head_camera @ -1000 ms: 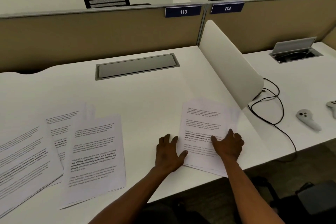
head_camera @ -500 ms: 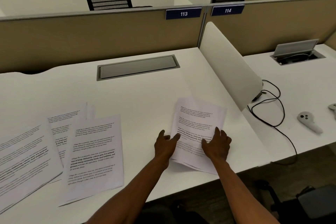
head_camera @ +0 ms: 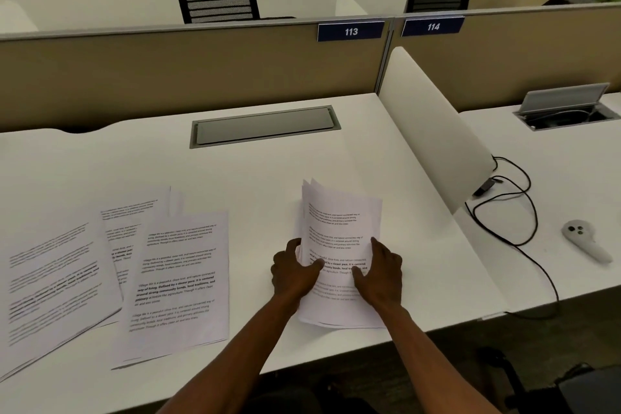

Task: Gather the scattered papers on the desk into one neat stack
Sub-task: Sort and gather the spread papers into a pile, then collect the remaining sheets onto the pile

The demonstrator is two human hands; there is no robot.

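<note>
One small stack of papers [head_camera: 341,245] sits near the desk's [head_camera: 235,171] front edge, gripped on both sides: left hand [head_camera: 292,270] and right hand [head_camera: 381,274], thumbs on top. Three loose sheets [head_camera: 181,279] overlap further left.

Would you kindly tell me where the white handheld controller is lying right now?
In the head view, the white handheld controller lies on the neighbouring white desk at far right, beyond the white divider panel, beside the looping black cable.
</note>
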